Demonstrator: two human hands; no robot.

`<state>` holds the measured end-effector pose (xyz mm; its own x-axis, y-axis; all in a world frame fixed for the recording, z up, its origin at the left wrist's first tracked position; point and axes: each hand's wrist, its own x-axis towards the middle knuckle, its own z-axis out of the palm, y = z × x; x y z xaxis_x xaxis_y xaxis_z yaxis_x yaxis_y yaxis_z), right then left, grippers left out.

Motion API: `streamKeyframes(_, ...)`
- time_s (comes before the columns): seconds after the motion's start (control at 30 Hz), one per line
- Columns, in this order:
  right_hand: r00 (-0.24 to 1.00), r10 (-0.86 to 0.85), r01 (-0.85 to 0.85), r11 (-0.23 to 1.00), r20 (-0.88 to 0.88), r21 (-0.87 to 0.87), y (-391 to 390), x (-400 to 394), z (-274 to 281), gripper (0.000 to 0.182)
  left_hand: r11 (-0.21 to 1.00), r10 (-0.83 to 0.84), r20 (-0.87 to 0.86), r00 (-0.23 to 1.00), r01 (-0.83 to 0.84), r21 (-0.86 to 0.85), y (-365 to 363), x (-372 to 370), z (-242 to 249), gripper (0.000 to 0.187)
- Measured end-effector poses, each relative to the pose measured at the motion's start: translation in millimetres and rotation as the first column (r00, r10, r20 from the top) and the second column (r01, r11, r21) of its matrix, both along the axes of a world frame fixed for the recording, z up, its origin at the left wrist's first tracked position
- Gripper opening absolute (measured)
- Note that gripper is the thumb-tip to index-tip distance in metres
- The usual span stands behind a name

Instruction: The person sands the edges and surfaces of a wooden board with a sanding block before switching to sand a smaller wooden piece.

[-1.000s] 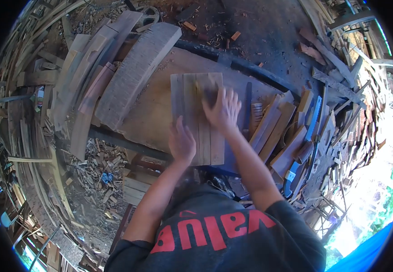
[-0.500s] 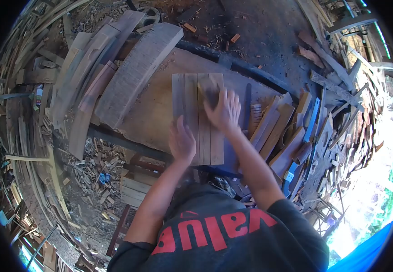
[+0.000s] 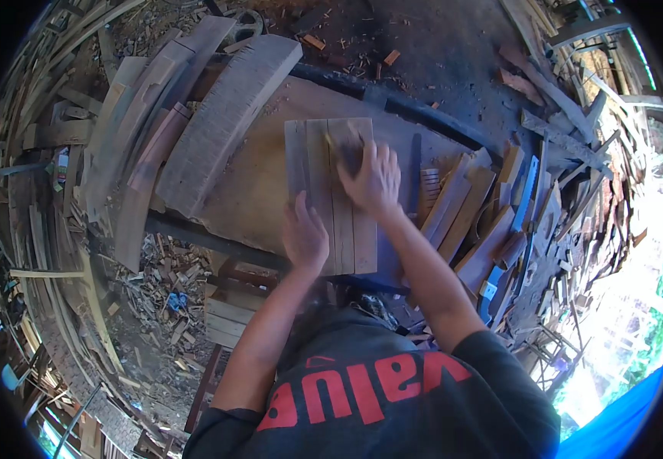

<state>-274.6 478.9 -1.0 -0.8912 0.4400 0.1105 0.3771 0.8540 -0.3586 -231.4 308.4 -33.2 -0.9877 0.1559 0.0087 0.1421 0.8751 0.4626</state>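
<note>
A panel of several narrow wooden boards [image 3: 343,237] lies side by side on the workbench [image 3: 251,180] in front of me. My left hand [image 3: 306,236] rests against the panel's left edge, its fingers stretched forward along the wood. On the upper right part of the panel, my right hand [image 3: 377,180] grips a small dark block [image 3: 349,155] with a pale edge, pressed to the boards. Motion smears the block, and my fingers cover part of it; I cannot tell its exact kind.
A thick curved timber [image 3: 232,122] lies on the bench's left side, beside stacked planks [image 3: 148,115]. To the right are wooden pieces [image 3: 465,206] and a handsaw with a blue blade [image 3: 529,191]. Wood scraps [image 3: 171,306] litter the ground at lower left.
My right hand and the block remain over the upper right of the panel, with only a slight shift. The whole view has drifted a little; my left hand keeps its place at the edge.
</note>
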Motion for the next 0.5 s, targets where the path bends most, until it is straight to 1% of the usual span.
streamKeyframes(0.03, 1.000, -0.012, 0.012, 1.000, -0.012, 0.006, 6, -16, 0, 0.059, 1.000, -0.006, 0.028, 1.000, 0.005, 0.016, 0, -2, 2, 0.042)
streamKeyframes(0.07, 1.000, -0.016, 0.016, 1.000, -0.017, 0.004, 5, -13, 2, 0.059, 0.999, -0.012, 0.055, 0.998, 0.010, 0.033, -1, -1, 4, 0.043)
streamKeyframes(0.13, 0.998, -0.023, 0.023, 1.000, -0.053, 0.013, 5, -7, 5, 0.060, 0.999, -0.009, 0.045, 0.999, 0.007, 0.039, -2, 2, 5, 0.043)
streamKeyframes(0.17, 0.998, -0.010, 0.010, 1.000, -0.058, -0.014, -1, 19, 5, 0.062, 0.999, -0.001, 0.038, 0.999, -0.001, 0.051, -1, -1, 4, 0.043)
streamKeyframes(0.2, 0.999, 0.038, -0.038, 0.999, -0.003, 0.001, -9, 55, 4, 0.063, 0.998, -0.007, 0.032, 0.999, 0.005, 0.061, -1, -1, 4, 0.043)
streamKeyframes(0.23, 0.995, 0.088, -0.089, 0.996, 0.056, 0.014, -17, 88, 6, 0.064, 0.998, -0.014, -0.013, 1.000, 0.015, 0.069, -1, -1, 4, 0.042)
streamKeyframes(0.27, 0.977, 0.107, -0.098, 0.994, 0.183, -0.056, -23, 112, 15, 0.066, 0.997, -0.015, -0.052, 0.999, 0.019, 0.074, 0, -1, 3, 0.042)
streamKeyframes(0.3, 0.941, 0.134, -0.097, 0.987, 0.310, -0.132, -27, 123, 23, 0.067, 0.997, -0.008, -0.045, 0.999, 0.011, 0.079, 2, -3, 3, 0.042)
streamKeyframes(0.33, 0.938, 0.138, -0.100, 0.986, 0.318, -0.134, -25, 114, 20, 0.067, 0.997, -0.011, -0.046, 0.999, 0.014, 0.070, 2, -3, 2, 0.042)
streamKeyframes(0.4, 0.994, 0.084, -0.082, 0.996, 0.066, -0.034, -18, 77, 2, 0.063, 0.999, -0.019, -0.031, 0.999, 0.020, 0.046, -1, 1, 0, 0.042)
streamKeyframes(0.47, 0.999, -0.008, 0.008, 1.000, -0.040, 0.001, -7, 8, -3, 0.060, 0.999, -0.007, -0.029, 1.000, 0.008, 0.034, 1, 0, 1, 0.042)
streamKeyframes(0.5, 0.999, -0.008, 0.007, 1.000, -0.051, -0.010, 4, -25, -3, 0.060, 1.000, -0.006, -0.026, 1.000, 0.006, 0.022, 1, -1, 2, 0.042)
